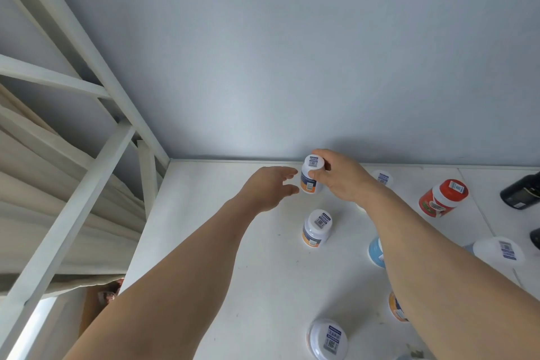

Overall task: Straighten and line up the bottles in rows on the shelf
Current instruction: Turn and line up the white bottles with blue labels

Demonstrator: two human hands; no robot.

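Shelf: a flat white shelf (233, 242) is seen from above, with small dark specks on it; a thin seam runs across it to the right of the right hand.
Wall: a plain pale blue-grey wall (292, 52) is met by the shelf just behind both hands.
Frame: white slanted bars (87, 184) are seen far to the left of the left hand, with cream cloth folds behind them.
Right hand: the right hand (339, 175) is curled round the cap of the held bottle (311, 175), with the thumb pressed on the front of the cap.
Left hand: the left hand (270, 187) is held loosely open just left of the held bottle; nothing is held in it, and whether the fingertips touch the bottle cannot be told.
Held bottle: it is white with an orange band low down, stood upright near the wall, between the two hands.
Second bottle: a like white and orange bottle (317, 228) is stood nearer the person, below the right hand.
Red jar: a red jar (441, 199) with a white neck is seen to the right of the right hand.
Dark bottle: a dark bottle (521, 193) is seen at the far right edge.
Near bottle: a white-capped bottle (327, 339) is stood at the bottom edge, below the right arm.
Writing: square code stickers with blue strips are stuck on the caps; the words are too small to be read.
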